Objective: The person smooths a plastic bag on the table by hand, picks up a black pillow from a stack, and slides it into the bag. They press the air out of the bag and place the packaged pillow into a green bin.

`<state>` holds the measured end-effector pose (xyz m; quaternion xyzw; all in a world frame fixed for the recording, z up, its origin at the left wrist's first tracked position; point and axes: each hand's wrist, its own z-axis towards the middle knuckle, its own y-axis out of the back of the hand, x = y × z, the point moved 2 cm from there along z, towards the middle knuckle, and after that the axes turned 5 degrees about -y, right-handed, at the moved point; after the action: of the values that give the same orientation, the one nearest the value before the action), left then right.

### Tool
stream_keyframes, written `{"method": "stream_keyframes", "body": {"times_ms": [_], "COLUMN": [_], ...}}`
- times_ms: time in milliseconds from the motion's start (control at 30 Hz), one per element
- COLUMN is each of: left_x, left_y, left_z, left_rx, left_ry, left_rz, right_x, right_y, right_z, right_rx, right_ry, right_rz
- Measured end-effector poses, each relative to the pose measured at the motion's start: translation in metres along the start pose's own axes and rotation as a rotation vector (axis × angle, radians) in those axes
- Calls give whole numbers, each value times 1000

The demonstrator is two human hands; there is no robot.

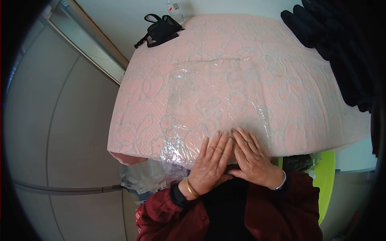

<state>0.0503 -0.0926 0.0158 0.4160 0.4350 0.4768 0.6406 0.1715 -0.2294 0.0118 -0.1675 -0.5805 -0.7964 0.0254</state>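
A clear plastic bag or sheet (pixel 217 92) lies flat over a pink patterned cloth (pixel 301 124) that covers the table. Its surface is creased and shiny, most of all near the front left. My left hand (pixel 211 162) rests on the plastic by the table's front edge, fingers stretched forward. Beside it, my right hand (pixel 253 160) lies with straight fingers angled up and left, its fingertips close to those of the left. Neither hand is closed around anything. The plastic's near end is partly hidden by my hands.
A small black pouch with straps (pixel 165 30) and a clear bottle (pixel 175 12) stand at the back left. Dark folded fabric items (pixel 333 44) line the right side. Below the front edge are crumpled clear plastic (pixel 144 176) and a lime-green container (pixel 327 180). Grey cabinet doors (pixel 84 128) stand left.
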Motion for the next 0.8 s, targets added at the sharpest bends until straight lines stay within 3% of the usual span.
{"method": "stream_keyframes", "body": {"times_ms": [167,433,800], "left_x": [20,94,84], "left_y": [-17,20,23], "left_z": [7,-38,-59], "left_rx": [70,45,57], "left_ry": [39,264,328], "left_rz": [22,52,120], "right_x": [-19,-46,-43], "right_y": [6,28,31], "right_z": [5,-8,-29], "right_rx": [95,139,157], "right_ry": [-104,-241,-203], "right_rz": [-65,-65,-167]}}
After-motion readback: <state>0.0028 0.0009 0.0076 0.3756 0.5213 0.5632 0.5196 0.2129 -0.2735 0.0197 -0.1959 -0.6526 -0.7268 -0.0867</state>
